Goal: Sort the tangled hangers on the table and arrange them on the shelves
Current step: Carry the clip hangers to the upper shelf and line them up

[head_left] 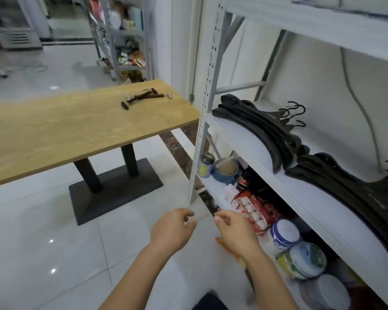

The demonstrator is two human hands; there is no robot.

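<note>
Two stacks of black hangers lie on the white shelf (pixel 251 139) at my right: one stack (pixel 262 128) further back, another (pixel 349 189) nearer me, hooks toward the wall. A dark brown clip hanger (pixel 143 97) lies alone on the wooden table (pixel 61 133) near its far end. My left hand (pixel 174 229) and my right hand (pixel 235 229) hang in front of me above the floor, below shelf height, fingers loosely curled and holding nothing. Both hands are well apart from the hangers.
The lower shelf (pixel 213 193) holds paint cans (pixel 285 234), a roll of blue tape (pixel 225 171), a red box (pixel 253 209) and other clutter. The perforated shelf post (pixel 203 121) stands between table and shelves. Another cluttered rack (pixel 126 39) stands at the back. White tiled floor lies below.
</note>
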